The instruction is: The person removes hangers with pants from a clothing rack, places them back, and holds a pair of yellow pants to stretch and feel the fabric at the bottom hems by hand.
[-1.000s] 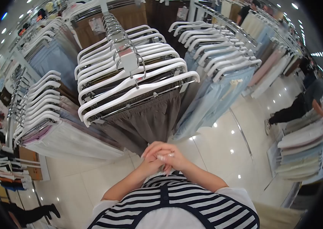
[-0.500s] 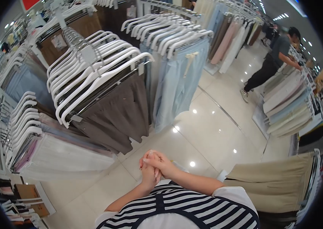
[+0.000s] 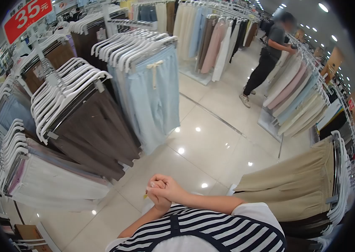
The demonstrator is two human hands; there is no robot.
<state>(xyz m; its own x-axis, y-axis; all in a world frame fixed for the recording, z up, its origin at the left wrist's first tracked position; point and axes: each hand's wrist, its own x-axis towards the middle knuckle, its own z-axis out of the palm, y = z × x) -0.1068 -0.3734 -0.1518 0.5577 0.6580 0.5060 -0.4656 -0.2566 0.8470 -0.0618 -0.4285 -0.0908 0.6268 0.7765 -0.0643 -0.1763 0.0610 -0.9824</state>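
Note:
In front of my chest, in the head view, my two hands are clasped together. My right hand (image 3: 170, 187) lies on top, its fingers wrapped round my left hand (image 3: 159, 201). The fingers of my left hand are partly hidden beneath it and look closed with the right ones. No garment or tool shows in either hand. I wear a black-and-white striped apron (image 3: 211, 224) below them. Nearest ahead hang dark brown trousers (image 3: 95, 126) on white hangers, apart from my hands.
Light blue trousers (image 3: 154, 92) hang ahead and white trousers (image 3: 60, 178) at the left. Beige trousers (image 3: 291, 176) hang close on my right. A person in dark clothes (image 3: 270, 50) stands at a far rack. A red price sign (image 3: 27, 17) rises over the left rack. The tiled floor (image 3: 205, 147) is glossy.
My view has turned right, so the racks sit further left and the price sign shows fully. My hands stay clasped, with the right hand now covering more of the left.

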